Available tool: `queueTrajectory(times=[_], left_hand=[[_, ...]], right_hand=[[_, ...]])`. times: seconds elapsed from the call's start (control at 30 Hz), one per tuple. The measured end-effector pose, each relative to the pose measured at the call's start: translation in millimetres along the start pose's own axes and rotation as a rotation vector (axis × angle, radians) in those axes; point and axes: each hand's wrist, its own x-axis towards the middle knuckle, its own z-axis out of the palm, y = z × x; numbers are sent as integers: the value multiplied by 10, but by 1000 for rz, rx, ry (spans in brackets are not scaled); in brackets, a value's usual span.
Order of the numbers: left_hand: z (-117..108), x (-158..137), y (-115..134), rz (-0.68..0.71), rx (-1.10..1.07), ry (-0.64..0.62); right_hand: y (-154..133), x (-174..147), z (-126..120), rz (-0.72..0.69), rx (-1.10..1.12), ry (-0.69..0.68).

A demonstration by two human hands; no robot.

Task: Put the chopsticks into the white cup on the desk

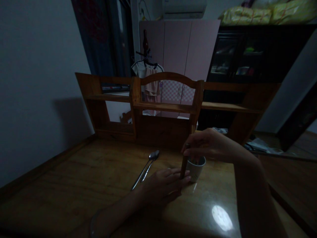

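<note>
A slim, dark brown upright bundle that looks like chopsticks (pixel 183 167) stands in front of the cup, tilted slightly. My left hand (pixel 164 183) is closed around its lower part, fingers pointing right. From above, my right hand (pixel 204 143) pinches its top end between thumb and fingers. Just behind and to the right is a pale cup (pixel 197 170) with a faint pattern; its contents are too dark to make out. Two metal spoons (pixel 146 167) lie side by side on the wooden table (pixel 74 185), left of my left hand, bowls pointing away.
A wooden shelf rack (pixel 163 129) runs along the table's far edge. A white wall (pixel 37 99) borders the left side. Beyond are a pink wardrobe (pixel 177 49), a coat stand with hanging clothes (pixel 151 74) and a dark cabinet (pixel 257 56). Light glares off the tabletop at the front right.
</note>
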Motion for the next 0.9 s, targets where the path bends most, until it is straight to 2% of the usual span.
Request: queueTrajectory(times=[0.33,0.57,0.9], left_hand=[[-23,6,17,12,23,13],[37,-17,-6,-5,79,-43],[16,-7,-4,-12,28,-12]], right_hand=[[7,5,3,-3,1,-10],[33,12,7,-22,12,-12],[19,31,13,-26,3,-17]])
